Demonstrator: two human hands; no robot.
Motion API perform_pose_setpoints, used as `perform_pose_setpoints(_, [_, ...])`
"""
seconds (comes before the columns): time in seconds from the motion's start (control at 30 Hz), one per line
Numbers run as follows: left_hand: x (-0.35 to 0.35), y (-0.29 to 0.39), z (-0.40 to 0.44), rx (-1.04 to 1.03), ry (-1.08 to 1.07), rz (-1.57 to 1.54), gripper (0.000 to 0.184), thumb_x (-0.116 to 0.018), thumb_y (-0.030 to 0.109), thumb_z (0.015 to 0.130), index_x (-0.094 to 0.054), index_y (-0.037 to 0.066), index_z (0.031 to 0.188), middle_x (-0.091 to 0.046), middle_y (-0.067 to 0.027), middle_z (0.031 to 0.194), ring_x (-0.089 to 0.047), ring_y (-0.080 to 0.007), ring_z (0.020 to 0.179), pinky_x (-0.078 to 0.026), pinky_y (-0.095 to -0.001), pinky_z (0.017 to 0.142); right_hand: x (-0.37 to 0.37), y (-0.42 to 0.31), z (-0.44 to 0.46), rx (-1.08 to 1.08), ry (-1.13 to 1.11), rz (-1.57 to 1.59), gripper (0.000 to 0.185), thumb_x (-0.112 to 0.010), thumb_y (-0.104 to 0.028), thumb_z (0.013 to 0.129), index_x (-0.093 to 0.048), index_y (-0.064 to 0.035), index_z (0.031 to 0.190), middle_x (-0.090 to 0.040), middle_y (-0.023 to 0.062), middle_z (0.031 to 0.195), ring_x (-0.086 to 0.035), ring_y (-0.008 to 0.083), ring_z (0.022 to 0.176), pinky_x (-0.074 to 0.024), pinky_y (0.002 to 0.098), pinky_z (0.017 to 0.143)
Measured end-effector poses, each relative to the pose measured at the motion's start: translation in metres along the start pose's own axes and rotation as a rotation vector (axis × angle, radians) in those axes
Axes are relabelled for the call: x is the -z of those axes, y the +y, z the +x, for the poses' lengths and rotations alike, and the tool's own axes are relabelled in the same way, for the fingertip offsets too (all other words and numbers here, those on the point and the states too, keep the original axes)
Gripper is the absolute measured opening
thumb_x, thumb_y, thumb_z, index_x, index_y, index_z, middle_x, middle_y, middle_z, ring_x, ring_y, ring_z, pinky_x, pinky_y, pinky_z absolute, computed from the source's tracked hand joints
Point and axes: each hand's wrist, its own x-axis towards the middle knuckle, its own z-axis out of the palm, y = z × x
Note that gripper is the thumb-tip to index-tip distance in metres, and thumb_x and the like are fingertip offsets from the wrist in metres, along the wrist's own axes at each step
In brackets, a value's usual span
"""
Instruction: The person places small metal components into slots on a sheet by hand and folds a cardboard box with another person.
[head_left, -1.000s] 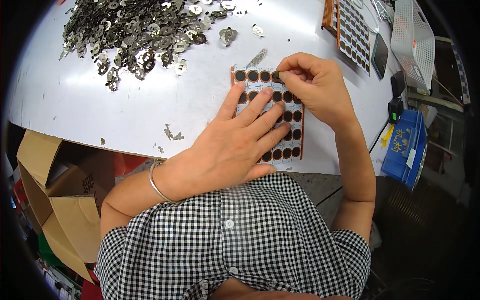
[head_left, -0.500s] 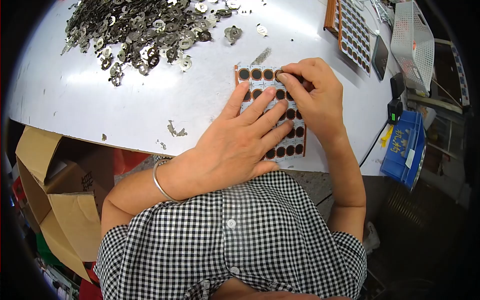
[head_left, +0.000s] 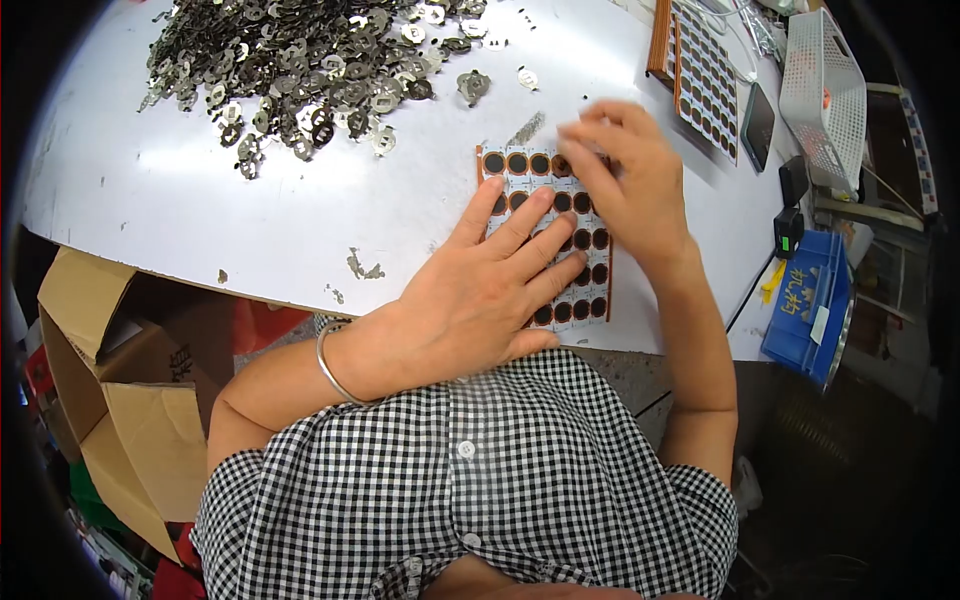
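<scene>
A panel of small circuit boards [head_left: 588, 325] with rows of dark round spots and copper-coloured edges lies on the white table. My left hand [head_left: 485, 280] rests flat on it, fingers spread, covering much of its left and middle. Over the panel's upper right corner is my right hand [head_left: 635, 180], its thumb and fingers bent and smeared by motion. Whether it holds anything is unclear. Just below its fingertips, the fourth spot in the top row [head_left: 561, 166] looks browner than the black ones beside it.
A heap of flat metal clips [head_left: 310, 75] covers the table's far left, with a few loose ones nearby. At right stand stacked board panels [head_left: 706, 90], a phone [head_left: 759, 125], a white perforated basket [head_left: 822, 100] and a blue bin [head_left: 803, 310]. An open cardboard box [head_left: 150, 430] is at lower left.
My right hand's fingertips have lifted off the top row of the panel, uncovering its fourth spot. My left hand stays on the panel. The whole view has shifted slightly.
</scene>
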Motion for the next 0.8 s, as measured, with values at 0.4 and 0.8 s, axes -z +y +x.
perform_pose_setpoints(0.4, [-0.001, -0.001, -0.001, -0.025, 0.029, -0.012, 0.068, -0.065, 0.057, 0.086, -0.061, 0.009, 0.134, -0.053, -0.0144, 0.143, -0.038, -0.0348, 0.145, -0.022, -0.0589, 0.121, -0.017, 0.025, 0.056, 0.215, -0.013, -0.134, 0.014, -0.064, -0.009, 0.092, -0.073, -0.0030, 0.101, -0.073, 0.0091, 0.093, -0.067, 0.0243, 0.084, -0.0546, 0.0321, 0.075])
perform_pose_setpoints(0.8, [0.000, -0.001, -0.003, -0.054, 0.066, -0.045, 0.063, -0.066, 0.050, 0.086, -0.063, 0.004, 0.129, -0.056, -0.0184, 0.138, -0.045, -0.0365, 0.139, -0.030, -0.0528, 0.119, 0.000, -0.018, 0.004, -0.378, -0.166, 0.300, 0.015, -0.065, -0.008, 0.090, -0.072, 0.0001, 0.100, -0.071, 0.0068, 0.077, -0.062, 0.0083, 0.066, -0.0513, 0.0254, 0.064])
